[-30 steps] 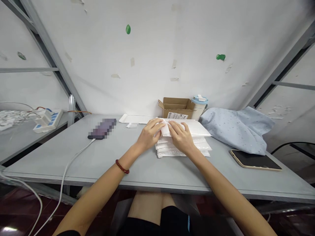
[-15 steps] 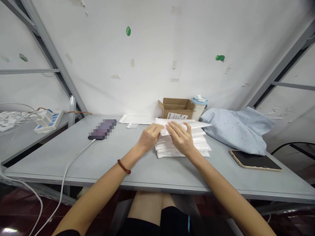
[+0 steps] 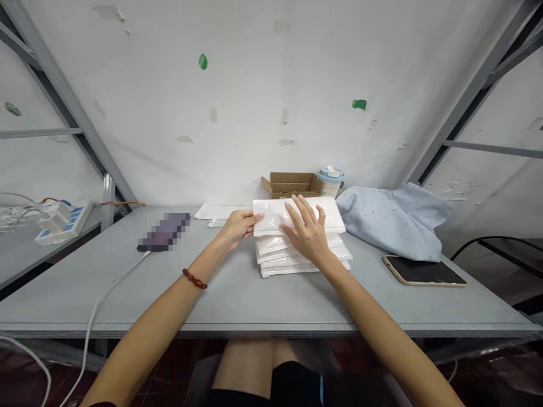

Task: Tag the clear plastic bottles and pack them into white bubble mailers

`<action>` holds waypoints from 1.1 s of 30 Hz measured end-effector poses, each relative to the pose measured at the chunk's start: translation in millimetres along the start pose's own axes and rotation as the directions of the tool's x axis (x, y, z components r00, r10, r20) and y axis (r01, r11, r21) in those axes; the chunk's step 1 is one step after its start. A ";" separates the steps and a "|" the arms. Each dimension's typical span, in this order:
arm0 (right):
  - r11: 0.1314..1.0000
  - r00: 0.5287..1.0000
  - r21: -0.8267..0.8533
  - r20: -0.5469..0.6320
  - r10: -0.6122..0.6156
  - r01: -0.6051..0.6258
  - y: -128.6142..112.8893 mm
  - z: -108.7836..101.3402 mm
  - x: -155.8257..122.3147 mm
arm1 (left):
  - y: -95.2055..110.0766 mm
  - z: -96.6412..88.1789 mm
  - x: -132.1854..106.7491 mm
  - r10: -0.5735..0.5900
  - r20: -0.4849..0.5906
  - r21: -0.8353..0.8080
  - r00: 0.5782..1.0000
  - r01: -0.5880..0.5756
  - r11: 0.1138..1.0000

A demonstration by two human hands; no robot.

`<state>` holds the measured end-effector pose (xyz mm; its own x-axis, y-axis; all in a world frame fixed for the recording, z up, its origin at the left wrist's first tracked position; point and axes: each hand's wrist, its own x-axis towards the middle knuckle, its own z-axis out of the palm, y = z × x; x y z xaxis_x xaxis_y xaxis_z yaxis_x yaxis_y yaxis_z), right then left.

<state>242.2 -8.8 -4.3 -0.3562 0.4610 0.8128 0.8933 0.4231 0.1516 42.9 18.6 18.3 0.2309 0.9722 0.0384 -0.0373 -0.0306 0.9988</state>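
My left hand (image 3: pixel 237 226) pinches the left edge of a white bubble mailer (image 3: pixel 326 212), which is lifted and tilted up off a stack of white bubble mailers (image 3: pixel 297 257) on the grey table (image 3: pixel 237 294). My right hand (image 3: pixel 307 232) lies against the front of the same mailer with its fingers spread. A red bead bracelet is on my left wrist.
Behind the stack stand an open cardboard box (image 3: pixel 291 183) and a lidded cup (image 3: pixel 331 181). A light blue cloth (image 3: pixel 394 217) and a dark phone (image 3: pixel 424 271) lie right. Left are a charging phone (image 3: pixel 163 232) with white cable, flat envelopes (image 3: pixel 216 212) and a power strip (image 3: pixel 59 217).
The top mailer has been lifted off the stack and tilted up to face me. My right hand's fingers have spread across it. The camera has shifted slightly.
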 end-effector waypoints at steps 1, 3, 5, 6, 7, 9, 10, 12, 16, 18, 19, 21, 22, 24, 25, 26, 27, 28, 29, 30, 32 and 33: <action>1.000 1.000 0.005 0.011 0.000 -0.001 0.3 0.5 0.2 | 0.3 0.1 2.0 -0.051 0.011 -0.003 0.999 0.051 0.999; 1.000 1.000 0.018 0.030 0.004 -0.005 1.0 1.7 0.3 | 0.9 1.2 6.4 -0.110 -0.012 -0.016 0.994 0.109 0.994; 0.999 0.999 0.036 0.048 0.010 -0.012 2.0 3.2 0.0 | 2.5 3.0 11.6 -0.121 -0.069 -0.037 0.990 0.119 0.992; 0.999 0.998 0.047 0.059 0.014 -0.017 2.6 4.0 -0.3 | 3.7 4.0 14.5 -0.117 -0.095 -0.045 0.989 0.113 0.993; 0.998 0.997 0.059 0.072 0.019 -0.024 3.3 4.7 -0.7 | 4.9 5.0 17.6 -0.112 -0.112 -0.047 0.987 0.107 0.993; 0.996 0.994 0.078 0.109 0.031 -0.039 5.0 5.8 -1.5 | 7.1 6.5 24.5 -0.110 -0.137 -0.031 0.984 0.107 0.994; 0.995 0.990 0.083 0.136 0.035 -0.047 5.7 6.1 -1.9 | 7.8 7.0 28.1 -0.112 -0.149 -0.016 0.982 0.111 0.994; 0.994 0.977 0.091 0.207 0.038 -0.058 7.0 5.5 -2.3 | 8.2 7.6 35.1 -0.108 -0.175 0.013 0.979 0.112 0.994; 0.992 0.932 0.094 0.360 0.044 -0.084 6.6 1.6 -1.7 | 6.2 7.1 43.4 -0.071 -0.285 -0.026 0.956 0.067 0.997; 0.991 0.909 0.091 0.414 0.048 -0.094 5.1 -0.4 -1.1 | 4.7 5.7 43.7 -0.046 -0.335 -0.063 0.941 0.026 0.998; 0.991 0.899 0.091 0.436 0.050 -0.099 4.2 -1.1 -0.9 | 3.8 4.4 43.3 -0.031 -0.346 -0.074 0.938 0.006 0.997; 0.990 0.883 0.091 0.467 0.052 -0.106 2.8 -1.8 -0.7 | 1.2 -0.3 42.7 -0.001 -0.357 -0.082 0.934 -0.030 0.996; 0.990 0.878 0.091 0.477 0.053 -0.109 2.4 -1.8 -0.8 | -0.6 -4.0 43.0 0.010 -0.367 -0.082 0.930 -0.043 0.996; 0.988 0.871 0.097 0.488 0.057 -0.118 2.5 -1.7 -1.0 | -5.7 -15.2 44.9 0.030 -0.411 -0.071 0.911 -0.065 0.995; 0.987 0.868 0.103 0.493 0.059 -0.126 2.8 -1.7 -1.1 | -9.0 -22.9 46.4 0.049 -0.439 -0.052 0.897 -0.080 0.995; 0.985 0.864 0.111 0.499 0.062 -0.134 3.3 -1.6 -1.2 | -12.6 -31.8 48.1 0.072 -0.470 -0.018 0.880 -0.092 0.996; 0.982 0.860 0.121 0.507 0.062 -0.143 3.8 -1.7 -1.2 | -16.5 -41.5 49.7 0.108 -0.509 0.042 0.854 -0.101 0.994; 0.980 0.856 0.130 0.514 0.062 -0.149 4.3 -1.7 -1.3 | -20.4 -51.7 51.0 0.156 -0.541 0.137 0.826 -0.096 0.986; 0.979 0.852 0.138 0.520 0.060 -0.153 4.8 -1.7 -1.2 | -24.3 -61.8 51.9 0.218 -0.544 0.274 0.810 -0.074 0.959; 0.977 0.849 0.142 0.525 0.061 -0.158 5.2 -1.8 -1.1 | -28.0 -71.0 52.4 0.290 -0.518 0.443 0.805 -0.038 0.896; 0.975 0.843 0.145 0.534 0.065 -0.167 5.6 -1.7 -0.9 | -34.4 -84.8 52.5 0.446 -0.310 0.777 0.840 -0.047 0.627; 0.974 0.840 0.145 0.539 0.069 -0.173 5.7 -1.6 -0.8 | -37.1 -88.5 52.4 0.464 -0.172 0.883 0.869 -0.073 0.464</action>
<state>248.0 -8.0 -3.2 -0.3853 0.8363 0.3901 0.8920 0.4458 -0.0746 -29.6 91.2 -19.3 0.0157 0.8705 0.4919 0.8242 -0.2898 0.4865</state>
